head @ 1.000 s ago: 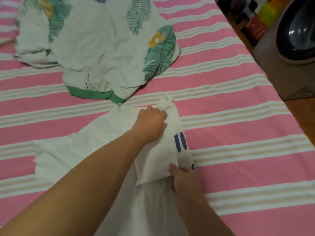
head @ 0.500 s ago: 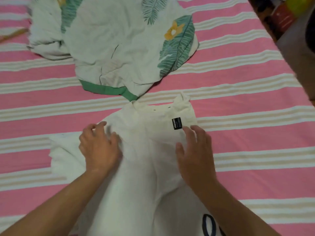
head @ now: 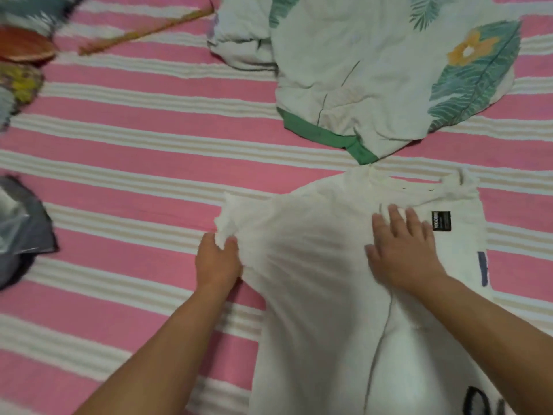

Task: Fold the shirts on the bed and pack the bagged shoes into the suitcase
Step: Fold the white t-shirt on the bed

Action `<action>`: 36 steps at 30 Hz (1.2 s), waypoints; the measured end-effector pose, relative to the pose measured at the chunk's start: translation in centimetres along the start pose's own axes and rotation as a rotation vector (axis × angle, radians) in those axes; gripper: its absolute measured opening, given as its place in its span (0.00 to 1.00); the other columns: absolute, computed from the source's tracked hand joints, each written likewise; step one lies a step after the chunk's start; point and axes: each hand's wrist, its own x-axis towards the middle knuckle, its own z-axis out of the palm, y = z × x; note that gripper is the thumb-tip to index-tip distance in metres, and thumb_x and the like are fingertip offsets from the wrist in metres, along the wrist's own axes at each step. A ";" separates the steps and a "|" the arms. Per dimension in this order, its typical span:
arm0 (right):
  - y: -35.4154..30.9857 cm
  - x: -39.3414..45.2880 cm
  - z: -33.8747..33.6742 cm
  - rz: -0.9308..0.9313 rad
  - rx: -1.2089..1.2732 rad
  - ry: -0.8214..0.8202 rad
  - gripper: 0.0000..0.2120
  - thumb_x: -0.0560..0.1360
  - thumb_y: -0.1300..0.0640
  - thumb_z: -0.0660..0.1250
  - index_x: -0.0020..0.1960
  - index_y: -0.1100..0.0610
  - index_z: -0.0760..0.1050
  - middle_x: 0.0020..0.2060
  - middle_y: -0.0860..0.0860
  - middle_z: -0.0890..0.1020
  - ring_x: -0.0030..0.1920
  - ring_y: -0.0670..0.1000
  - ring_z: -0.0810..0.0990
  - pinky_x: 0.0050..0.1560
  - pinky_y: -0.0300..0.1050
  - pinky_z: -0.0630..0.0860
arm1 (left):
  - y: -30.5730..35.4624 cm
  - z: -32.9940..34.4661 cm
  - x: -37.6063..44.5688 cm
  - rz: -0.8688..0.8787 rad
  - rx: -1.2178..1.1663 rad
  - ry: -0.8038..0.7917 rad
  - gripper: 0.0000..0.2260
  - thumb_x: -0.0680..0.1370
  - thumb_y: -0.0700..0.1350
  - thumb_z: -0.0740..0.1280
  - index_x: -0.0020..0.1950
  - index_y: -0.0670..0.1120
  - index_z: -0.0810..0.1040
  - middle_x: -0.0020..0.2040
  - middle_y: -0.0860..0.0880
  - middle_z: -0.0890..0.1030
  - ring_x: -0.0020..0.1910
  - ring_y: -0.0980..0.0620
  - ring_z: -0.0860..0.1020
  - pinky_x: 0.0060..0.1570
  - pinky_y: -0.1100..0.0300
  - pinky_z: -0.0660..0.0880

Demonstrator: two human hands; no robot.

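Note:
A white shirt (head: 314, 280) lies on the pink striped bed (head: 134, 163), collar away from me, with a black label near the collar and its right side folded inward. My left hand (head: 217, 260) pinches the bunched left sleeve at the shirt's left edge. My right hand (head: 402, 247) presses flat on the shirt's upper middle, fingers spread. A grey bag (head: 21, 232) in clear plastic lies at the left edge of the bed. No suitcase is in view.
A crumpled white leaf-print garment with a green hem (head: 374, 70) lies just beyond the shirt's collar. A thin stick (head: 143, 32) and colourful fabric (head: 21, 61) lie at the far left. Bare striped sheet spreads between the shirt and the grey bag.
My left hand has moved from flat on the shirt's left part to gripping the left sleeve. The view has swung left, bringing the grey bag and the stick into view.

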 end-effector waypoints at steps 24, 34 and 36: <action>-27.5 9.7 -7.3 -0.345 0.422 0.214 0.07 0.80 0.56 0.63 0.46 0.59 0.76 0.40 0.53 0.79 0.42 0.55 0.75 0.39 0.45 0.65 | -7.0 -4.6 -2.6 -0.092 -0.361 -0.010 0.04 0.81 0.40 0.65 0.46 0.45 0.75 0.38 0.50 0.76 0.35 0.52 0.72 0.33 0.64 0.71; -26.8 11.0 -7.9 -0.407 0.546 -0.177 0.16 0.83 0.58 0.59 0.69 0.52 0.76 0.65 0.49 0.79 0.66 0.52 0.75 0.72 0.50 0.68 | -5.2 -2.5 0.8 -0.023 -0.063 -0.134 0.10 0.79 0.49 0.67 0.58 0.48 0.79 0.53 0.50 0.78 0.54 0.48 0.78 0.58 0.49 0.77; -27.3 11.3 -8.5 -0.479 0.447 -0.255 0.20 0.83 0.63 0.57 0.71 0.52 0.74 0.68 0.50 0.76 0.69 0.51 0.72 0.74 0.47 0.65 | -5.1 -2.3 0.6 -0.037 -0.047 -0.079 0.05 0.79 0.48 0.68 0.45 0.48 0.78 0.48 0.51 0.77 0.50 0.48 0.78 0.52 0.49 0.78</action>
